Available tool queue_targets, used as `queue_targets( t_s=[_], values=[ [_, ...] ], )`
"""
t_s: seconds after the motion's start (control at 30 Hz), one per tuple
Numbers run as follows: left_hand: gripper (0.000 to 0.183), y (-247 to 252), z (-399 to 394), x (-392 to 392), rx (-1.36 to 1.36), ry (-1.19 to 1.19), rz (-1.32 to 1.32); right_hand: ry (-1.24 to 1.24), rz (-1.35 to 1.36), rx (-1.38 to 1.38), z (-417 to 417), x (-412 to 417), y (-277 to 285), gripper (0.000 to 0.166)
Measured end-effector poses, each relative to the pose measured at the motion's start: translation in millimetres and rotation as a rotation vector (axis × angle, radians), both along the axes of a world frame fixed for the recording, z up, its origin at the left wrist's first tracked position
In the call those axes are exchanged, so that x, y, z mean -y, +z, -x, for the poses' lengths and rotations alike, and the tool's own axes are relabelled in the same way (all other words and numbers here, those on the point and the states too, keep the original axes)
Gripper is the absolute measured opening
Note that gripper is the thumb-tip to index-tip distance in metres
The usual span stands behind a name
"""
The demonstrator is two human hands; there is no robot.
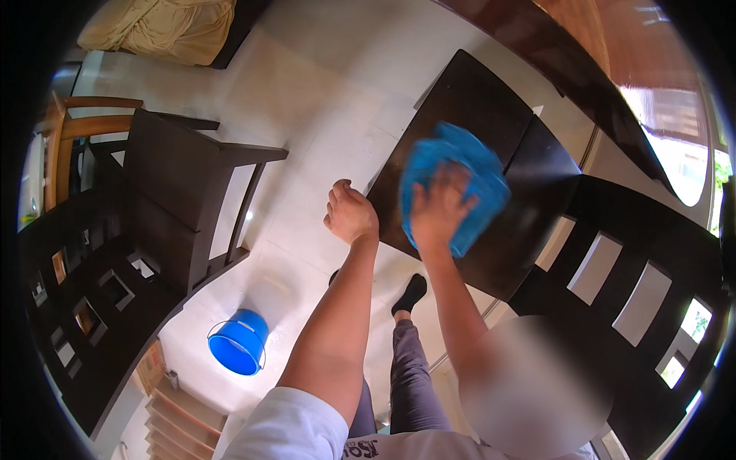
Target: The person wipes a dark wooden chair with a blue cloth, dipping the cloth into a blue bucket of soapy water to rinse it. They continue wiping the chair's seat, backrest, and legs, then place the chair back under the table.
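Observation:
My right hand (443,201) presses down on a crumpled blue cloth (480,167), fingers spread and somewhat blurred. Under the cloth is the dark wooden seat (448,109) of a chair, with a seam across it. The chair's slotted backrest (540,293) rises at the right. My left hand (352,214) is curled into a loose fist beside the seat's near left corner. Nothing shows in that hand, though its palm is hidden.
A second dark wooden chair (172,190) stands at the left. On the pale tiled floor (322,115) is a blue bucket (238,339) with a wire handle. A glossy reddish-brown tabletop edge (581,75) curves across the upper right. Yellowish fabric (167,29) covers something at the upper left.

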State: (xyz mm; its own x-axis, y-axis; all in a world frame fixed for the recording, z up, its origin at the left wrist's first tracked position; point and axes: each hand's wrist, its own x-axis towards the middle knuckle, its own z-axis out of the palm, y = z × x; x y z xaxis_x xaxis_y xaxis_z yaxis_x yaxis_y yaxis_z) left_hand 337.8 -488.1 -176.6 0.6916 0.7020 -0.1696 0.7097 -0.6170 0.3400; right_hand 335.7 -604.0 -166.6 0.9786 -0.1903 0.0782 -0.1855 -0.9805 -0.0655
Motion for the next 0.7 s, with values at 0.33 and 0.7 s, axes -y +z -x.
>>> queue_targets(
  t_s=[0.33, 0.7],
  values=[
    [0.018, 4.5, -10.2, 6.1, -0.038, 0.051, 0.026, 0.042, -0.029, 0.032, -222.1, 116.5, -6.5, 0.063],
    [0.017, 5.4, -3.2, 3.2, -0.046, 0.051, 0.031, -0.226, 0.076, -0.090, 48.7, 152.6, -9.5, 0.056]
  ],
)
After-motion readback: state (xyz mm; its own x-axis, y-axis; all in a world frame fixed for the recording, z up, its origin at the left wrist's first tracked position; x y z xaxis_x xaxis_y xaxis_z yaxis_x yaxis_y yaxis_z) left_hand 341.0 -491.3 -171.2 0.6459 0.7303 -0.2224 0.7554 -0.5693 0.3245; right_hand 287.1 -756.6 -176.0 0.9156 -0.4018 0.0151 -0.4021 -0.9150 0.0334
